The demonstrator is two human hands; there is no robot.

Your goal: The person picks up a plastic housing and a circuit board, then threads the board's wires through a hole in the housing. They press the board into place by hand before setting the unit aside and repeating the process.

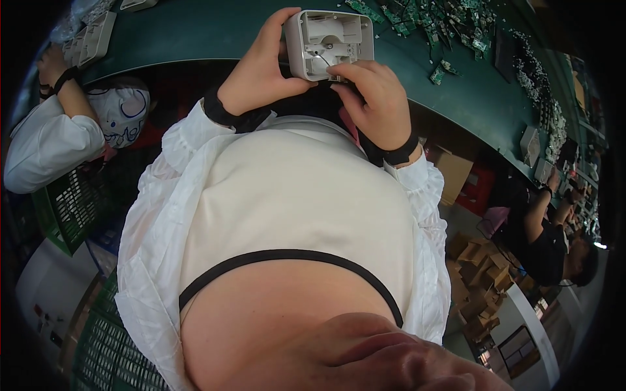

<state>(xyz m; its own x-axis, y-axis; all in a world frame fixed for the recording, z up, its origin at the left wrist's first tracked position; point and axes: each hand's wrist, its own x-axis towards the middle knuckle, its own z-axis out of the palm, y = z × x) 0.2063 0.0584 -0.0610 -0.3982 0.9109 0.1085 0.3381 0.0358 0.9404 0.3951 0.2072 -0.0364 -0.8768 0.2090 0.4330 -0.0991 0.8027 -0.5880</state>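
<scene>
Box [296,52] gripped by its side in the left hand [259,75], open face bared for the right hand [380,101]; whether that pinches the thin wire [322,58], I can't tell

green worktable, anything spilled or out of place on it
Right side of the green worktable: circuit boards lie jumbled rather than stacked, and small pale pieces are strewn in a loose band; whether they spilled, I can't tell.
</scene>
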